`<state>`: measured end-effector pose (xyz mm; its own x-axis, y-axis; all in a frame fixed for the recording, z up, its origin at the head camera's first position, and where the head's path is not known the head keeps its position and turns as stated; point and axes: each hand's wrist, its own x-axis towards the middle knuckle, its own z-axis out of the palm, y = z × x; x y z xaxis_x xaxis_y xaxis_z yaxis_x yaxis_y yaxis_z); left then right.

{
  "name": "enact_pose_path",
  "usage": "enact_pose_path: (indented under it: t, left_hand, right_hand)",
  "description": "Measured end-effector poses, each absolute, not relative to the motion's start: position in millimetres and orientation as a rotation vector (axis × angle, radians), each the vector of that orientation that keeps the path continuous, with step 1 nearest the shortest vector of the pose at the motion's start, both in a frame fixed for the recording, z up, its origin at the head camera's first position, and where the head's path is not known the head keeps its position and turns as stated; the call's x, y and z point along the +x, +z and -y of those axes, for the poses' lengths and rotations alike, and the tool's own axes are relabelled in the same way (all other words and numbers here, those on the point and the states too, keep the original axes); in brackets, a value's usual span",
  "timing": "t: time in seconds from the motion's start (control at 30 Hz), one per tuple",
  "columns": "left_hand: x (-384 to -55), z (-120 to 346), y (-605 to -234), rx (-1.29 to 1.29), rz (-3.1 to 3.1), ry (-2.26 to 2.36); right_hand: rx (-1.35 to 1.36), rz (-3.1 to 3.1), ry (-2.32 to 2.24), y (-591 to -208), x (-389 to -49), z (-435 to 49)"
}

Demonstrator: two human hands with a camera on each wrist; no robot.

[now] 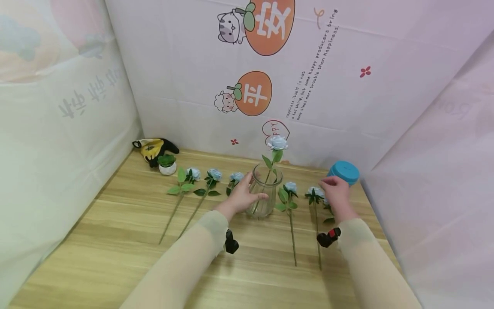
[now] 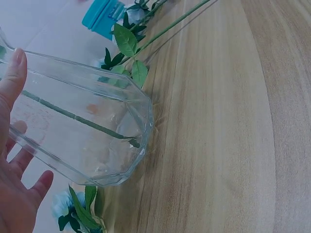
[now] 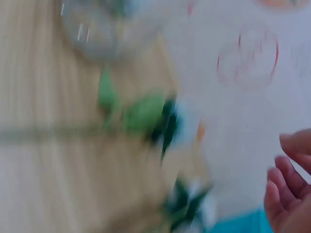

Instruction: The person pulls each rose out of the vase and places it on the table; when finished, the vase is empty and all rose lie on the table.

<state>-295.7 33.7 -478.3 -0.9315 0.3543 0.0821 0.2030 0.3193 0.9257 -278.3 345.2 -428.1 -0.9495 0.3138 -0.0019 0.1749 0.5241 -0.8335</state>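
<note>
A clear glass vase [image 1: 265, 207] stands mid-table with one light-blue artificial rose [image 1: 278, 143] in it. My left hand [image 1: 243, 196] grips the vase's left side, and the left wrist view shows the thumb [image 2: 14, 77] against the glass. The rose's green stem [image 2: 73, 116] slants inside down to the bottom. At the right, my right hand [image 1: 336, 195] hovers near a blue lidded container [image 1: 343, 171], its fingers loosely bent and nothing between them. Below it lie a blue rose [image 1: 315, 194] and another one, partly covered by the hand. One more rose [image 1: 290, 188] lies right of the vase.
Left of the vase lie several more blue roses [image 1: 215, 175], one partly behind my left hand. A small potted plant [image 1: 167, 166] and a yellow-and-black item [image 1: 152, 149] stand at the back left. Printed white cloth [image 1: 328, 94] walls enclose the wooden table [image 1: 127, 262].
</note>
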Motion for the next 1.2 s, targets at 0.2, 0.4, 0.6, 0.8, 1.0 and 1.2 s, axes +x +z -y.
enact_pose_path:
  t: [0.2, 0.4, 0.6, 0.8, 1.0, 1.2]
  left_hand:
    - [-295.8, -33.0, -478.8, 0.550, -2.445, 1.679]
    - [-296.7, -32.6, -479.5, 0.580, -2.444, 1.681]
    - [-297.6, -31.3, -481.8, 0.566, -2.447, 1.690]
    - [-299.2, -32.7, -484.0, 0.590, -2.461, 1.704]
    - [-300.0, -32.2, -484.5, 0.584, -2.461, 1.700]
    - [-300.7, -33.4, -486.1, 0.545, -2.460, 1.695]
  right_hand:
    - [-0.023, 2.678, 1.667, -393.0, -291.7, -284.9]
    - [0.167, 2.750, 1.774, -384.6, -299.8, -245.8]
    - [0.092, 2.731, 1.872, -391.8, -307.8, -224.5]
    - [0.132, 2.753, 1.760, -393.2, -308.5, -217.3]
    - [0.220, 2.786, 1.634, -387.8, -307.2, -208.0]
    - [0.159, 2.711, 1.578, -386.9, -306.9, -194.7]
